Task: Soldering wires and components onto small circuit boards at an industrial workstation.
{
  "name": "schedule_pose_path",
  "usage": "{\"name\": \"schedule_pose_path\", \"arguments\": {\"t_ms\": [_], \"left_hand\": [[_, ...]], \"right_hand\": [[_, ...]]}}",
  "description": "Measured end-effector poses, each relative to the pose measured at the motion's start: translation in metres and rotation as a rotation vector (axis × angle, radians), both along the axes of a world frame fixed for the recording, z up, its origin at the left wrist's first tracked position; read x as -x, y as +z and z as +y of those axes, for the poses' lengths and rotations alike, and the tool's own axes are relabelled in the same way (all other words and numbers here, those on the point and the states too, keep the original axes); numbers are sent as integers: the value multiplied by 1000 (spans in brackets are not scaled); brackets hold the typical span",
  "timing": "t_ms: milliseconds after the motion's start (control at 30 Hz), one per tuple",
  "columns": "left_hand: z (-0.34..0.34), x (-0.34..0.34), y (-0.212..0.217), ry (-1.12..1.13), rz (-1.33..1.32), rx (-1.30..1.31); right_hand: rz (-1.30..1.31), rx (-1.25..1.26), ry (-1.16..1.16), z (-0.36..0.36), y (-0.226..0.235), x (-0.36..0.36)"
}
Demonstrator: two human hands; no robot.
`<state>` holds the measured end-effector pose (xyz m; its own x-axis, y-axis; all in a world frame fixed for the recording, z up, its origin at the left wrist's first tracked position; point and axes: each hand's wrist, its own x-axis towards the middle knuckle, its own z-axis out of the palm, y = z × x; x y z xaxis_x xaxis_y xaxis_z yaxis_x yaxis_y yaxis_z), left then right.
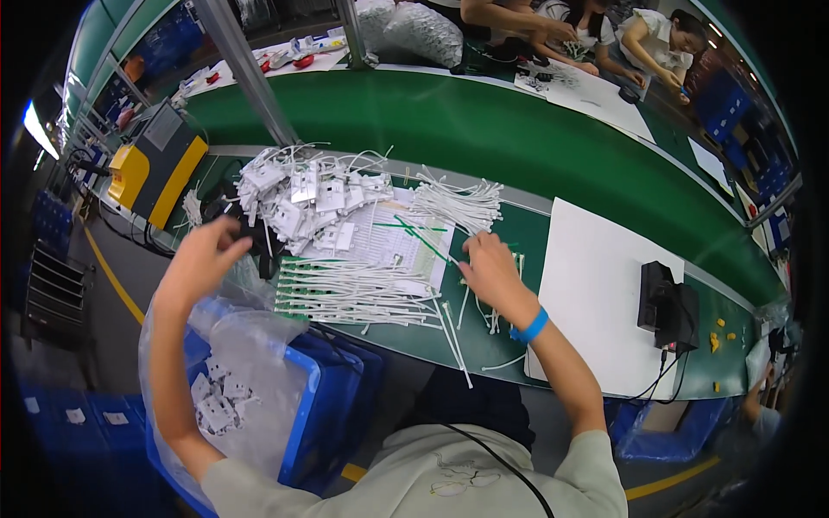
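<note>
My left fingers (226, 231) are curling loosely inward, half closed; I cannot tell whether they are pinching anything, since the dark object behind them is blurring the view. My left hand (203, 259) is hovering at about nine o'clock from the paper sheet (390, 237), just beside the heap of white square plates with cords (302, 194).

My right hand (490, 272) is resting at three o'clock from that sheet, fingers narrow and bent down among the loose white cable ties (458, 205), touching them; whether they are gripping one I cannot tell. A blue wristband (530, 327) is sitting on that wrist.

A row of bundled white ties (350, 293) is lying flat at six o'clock of the sheet, parallel to the bench edge. The sheet itself is white, rectangular, printed with a grid and crossed by green marker strokes.

At seven o'clock, below the bench edge, a blue crate (324, 393) lined with a clear plastic bag (250, 363) is holding more white plates. A large blank white board (596, 293) is lying at three o'clock, with a black box (667, 306) standing on it. A yellow and grey machine (160, 164) is standing at ten o'clock. Other people are working across the green belt (518, 138) at one o'clock.
</note>
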<state>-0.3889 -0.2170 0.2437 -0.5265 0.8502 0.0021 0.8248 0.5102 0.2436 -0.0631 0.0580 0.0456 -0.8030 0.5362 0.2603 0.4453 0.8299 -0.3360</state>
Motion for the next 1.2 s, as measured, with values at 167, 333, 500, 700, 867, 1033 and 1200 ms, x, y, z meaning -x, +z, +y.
{"name": "schedule_pose_path", "arguments": {"t_ms": [167, 333, 500, 700, 867, 1033, 1200], "left_hand": [[-110, -28, -24, 336, -35, 162], [-211, -17, -100, 495, -2, 262], [-230, -19, -162, 433, -204, 266], [-208, -48, -137, 455, -194, 246], [-196, -58, -122, 566, -10, 306], [-225, -53, -121, 722, 206, 444], [-280, -35, -100, 864, 147, 377]], "right_hand": [[-197, -75, -237, 27, -10, -20], [-67, 2, -228, 61, -18, -44], [93, 137, -43, 62, -34, -34], [141, 28, -162, 48, -12, -39], [91, 278, 97, -33, -13, -33], [-58, 309, 22, -58, -30, -18], [-46, 508, -21, -40, -21, -21]]}}
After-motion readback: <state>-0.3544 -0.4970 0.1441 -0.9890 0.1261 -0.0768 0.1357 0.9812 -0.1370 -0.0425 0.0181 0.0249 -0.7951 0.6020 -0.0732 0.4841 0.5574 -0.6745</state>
